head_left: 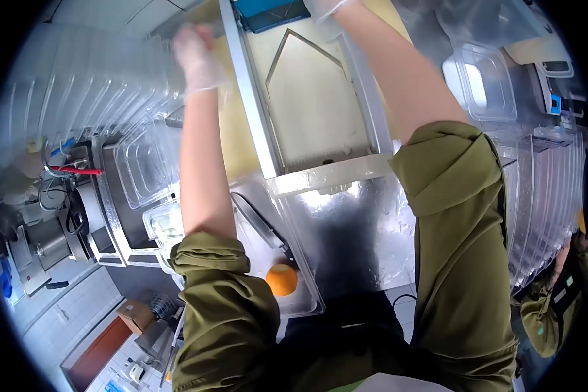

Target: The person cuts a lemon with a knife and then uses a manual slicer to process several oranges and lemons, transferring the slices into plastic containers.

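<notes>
A large slicer (pixel 313 104) with a cream bed, pale side rails and a V-shaped blade lies lengthwise ahead of me on a yellow board (pixel 234 140). At its far end sits a blue-teal holder (pixel 268 19), cut by the top edge of the view. My right hand (pixel 330 9), in a clear glove, is beside that holder, its fingers out of frame. Off the slicer's left side is my left hand (pixel 195 57), gloved too, near the stacked clear containers; motion smears its fingers. Below, a clear tray (pixel 310 294) holds an orange (pixel 281 279) and a knife (pixel 260 222).
Stacks of clear plastic containers (pixel 98 98) rise at the left, with more stacked at the right (pixel 545 196). A single clear container (pixel 483 81) stands on the right counter near a scale (pixel 547 91). Another person's sleeve (pixel 541 320) shows at the lower right.
</notes>
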`<action>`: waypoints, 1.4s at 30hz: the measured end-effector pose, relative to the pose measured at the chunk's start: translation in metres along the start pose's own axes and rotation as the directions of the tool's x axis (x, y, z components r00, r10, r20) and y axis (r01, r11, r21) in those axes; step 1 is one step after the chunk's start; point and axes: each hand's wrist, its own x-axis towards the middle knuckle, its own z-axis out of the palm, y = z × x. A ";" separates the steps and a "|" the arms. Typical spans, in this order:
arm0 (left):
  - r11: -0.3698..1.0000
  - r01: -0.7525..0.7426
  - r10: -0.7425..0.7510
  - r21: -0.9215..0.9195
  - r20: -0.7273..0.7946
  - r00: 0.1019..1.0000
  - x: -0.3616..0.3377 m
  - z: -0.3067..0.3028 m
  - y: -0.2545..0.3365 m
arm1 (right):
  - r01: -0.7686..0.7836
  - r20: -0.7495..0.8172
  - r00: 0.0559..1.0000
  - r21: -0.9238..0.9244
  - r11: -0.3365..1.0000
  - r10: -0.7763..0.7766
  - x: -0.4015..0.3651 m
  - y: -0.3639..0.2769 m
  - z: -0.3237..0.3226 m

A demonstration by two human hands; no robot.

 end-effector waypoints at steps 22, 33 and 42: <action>0.195 -0.382 -0.131 0.903 0.410 0.903 -0.068 -0.011 -0.010 | 0.194 0.016 0.980 0.135 0.972 -0.198 0.014 0.034 0.006; 0.916 0.166 -0.278 0.365 0.281 0.919 -0.160 -0.011 0.056 | -0.020 0.228 0.973 0.259 0.966 -0.041 0.011 0.033 -0.010; 0.925 -0.338 0.335 0.173 0.049 0.941 -0.103 0.030 0.106 | -0.012 -0.021 1.000 0.083 0.997 0.014 0.001 0.011 -0.004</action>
